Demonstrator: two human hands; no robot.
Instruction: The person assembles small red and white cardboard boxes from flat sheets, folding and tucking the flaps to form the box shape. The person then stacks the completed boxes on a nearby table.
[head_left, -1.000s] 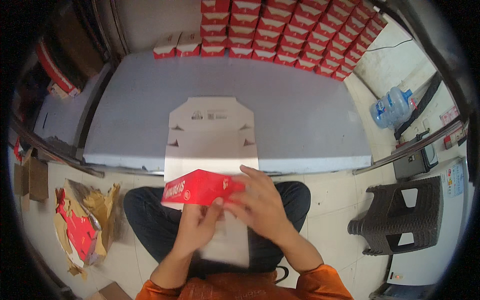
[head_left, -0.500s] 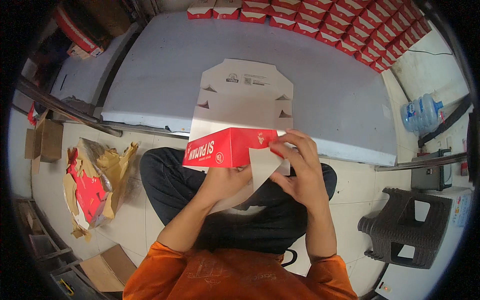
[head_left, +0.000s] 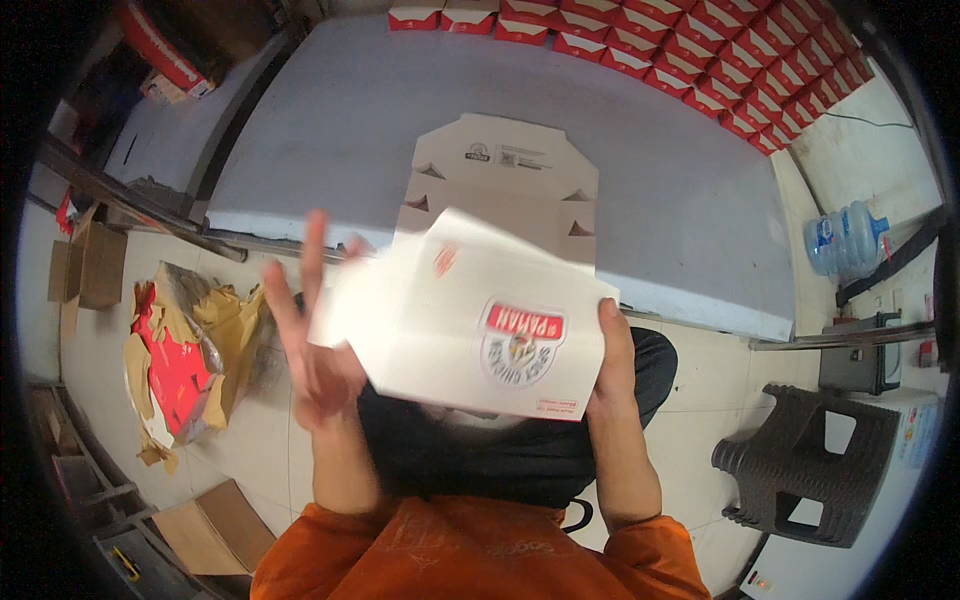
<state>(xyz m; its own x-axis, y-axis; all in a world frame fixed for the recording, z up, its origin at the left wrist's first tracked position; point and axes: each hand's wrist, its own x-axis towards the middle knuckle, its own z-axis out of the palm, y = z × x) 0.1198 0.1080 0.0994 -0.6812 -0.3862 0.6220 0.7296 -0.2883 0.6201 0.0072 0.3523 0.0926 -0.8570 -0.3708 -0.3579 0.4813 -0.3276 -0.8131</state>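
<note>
Smooth grey-blue platform spreads beyond the right hand, which grasps an angular white cardboard box opposite the blurred left hand, its fingers splayed.

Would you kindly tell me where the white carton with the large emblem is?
In the head view, the carton is central, its right end held by the right hand, above the lap.

Left hand motion-blurred; white box perhaps overexposed leftward; corners black, edges bowed.
</note>
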